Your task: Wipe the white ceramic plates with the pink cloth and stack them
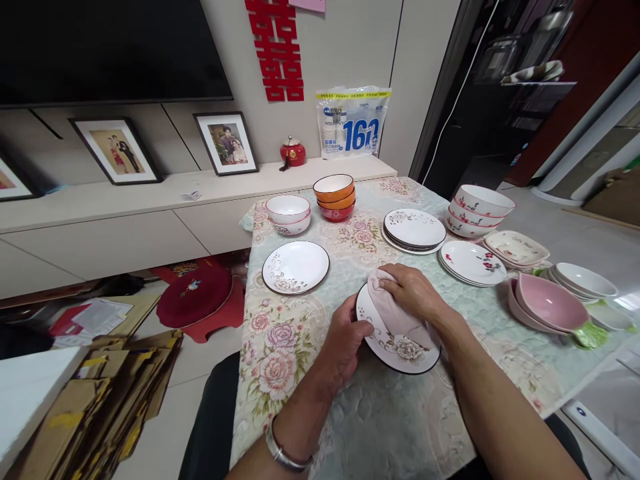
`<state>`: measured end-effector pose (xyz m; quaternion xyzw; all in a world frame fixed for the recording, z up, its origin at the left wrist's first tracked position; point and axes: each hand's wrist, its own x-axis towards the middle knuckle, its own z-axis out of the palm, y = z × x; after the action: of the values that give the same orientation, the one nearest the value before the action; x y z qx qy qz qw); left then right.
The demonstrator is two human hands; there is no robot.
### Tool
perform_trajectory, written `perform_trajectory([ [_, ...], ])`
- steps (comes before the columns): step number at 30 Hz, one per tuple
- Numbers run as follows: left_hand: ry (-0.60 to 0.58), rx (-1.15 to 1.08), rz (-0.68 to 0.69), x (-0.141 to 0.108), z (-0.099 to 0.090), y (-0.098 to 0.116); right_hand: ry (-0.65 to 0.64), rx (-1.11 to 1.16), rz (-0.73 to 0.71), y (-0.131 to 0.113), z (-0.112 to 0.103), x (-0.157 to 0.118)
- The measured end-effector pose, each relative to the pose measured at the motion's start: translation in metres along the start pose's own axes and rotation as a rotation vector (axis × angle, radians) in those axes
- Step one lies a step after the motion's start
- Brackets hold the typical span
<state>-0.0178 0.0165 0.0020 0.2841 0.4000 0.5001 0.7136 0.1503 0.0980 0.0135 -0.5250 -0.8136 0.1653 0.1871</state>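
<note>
A white plate with a dark rim and brown flowers is held tilted over the near part of the table. My left hand grips its left edge, thumb on the upper face. In my right hand is a pale pink cloth, pressed against the plate near its far rim and draped across its face. A similar plate lies alone to the left. Beyond my right hand sits a stack of matching plates.
On the flowered tablecloth stand white bowls, orange and red bowls, cherry-patterned bowls, flowered plates and pink bowls. A red stool and flattened cardboard are on the floor at left.
</note>
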Motion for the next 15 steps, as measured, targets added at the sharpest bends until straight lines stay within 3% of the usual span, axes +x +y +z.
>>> perform_trajectory([
  [7,-0.006,0.022,0.043,0.0,-0.001,-0.001,-0.085,0.08,-0.245,-0.024,-0.002,-0.001],
  [11,-0.036,0.009,0.043,-0.001,0.001,0.0,-0.078,0.257,-0.119,-0.014,-0.008,-0.003],
  [15,-0.022,-0.108,0.101,0.0,0.003,0.001,0.082,0.325,0.047,0.0,-0.009,-0.003],
])
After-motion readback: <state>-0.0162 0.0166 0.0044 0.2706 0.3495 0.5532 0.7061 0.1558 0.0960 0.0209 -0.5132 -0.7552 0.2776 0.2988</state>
